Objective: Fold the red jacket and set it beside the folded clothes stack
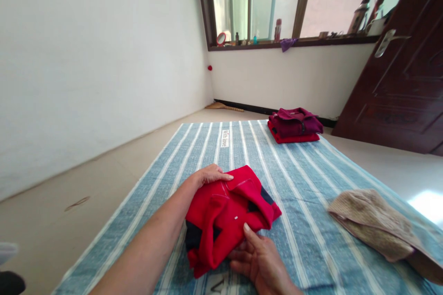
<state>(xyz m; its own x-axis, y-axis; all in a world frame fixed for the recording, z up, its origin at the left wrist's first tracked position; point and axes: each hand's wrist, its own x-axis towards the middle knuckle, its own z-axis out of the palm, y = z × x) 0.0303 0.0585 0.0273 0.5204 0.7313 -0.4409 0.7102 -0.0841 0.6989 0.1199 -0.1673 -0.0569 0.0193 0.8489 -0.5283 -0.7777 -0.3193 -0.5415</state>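
A red folded garment (228,212) with dark navy panels, pale stitching and a collar-like flap lies on the blue-and-white striped cloth (166,159) in front of me. My left hand (212,176) grips its far left edge, thumb on top and fingers mostly hidden behind. At the near right edge, my right hand (259,256) has its thumb on the fabric and its fingers curled under the side. Part of the garment bunches up between both hands.
Folded clothes, a maroon one (294,122) over a red one (294,138), are stacked at the far right corner. A tan garment (372,223) lies crumpled on the right. Beyond stand a white wall (104,55), a cluttered windowsill (270,45) and a dark red door (398,87).
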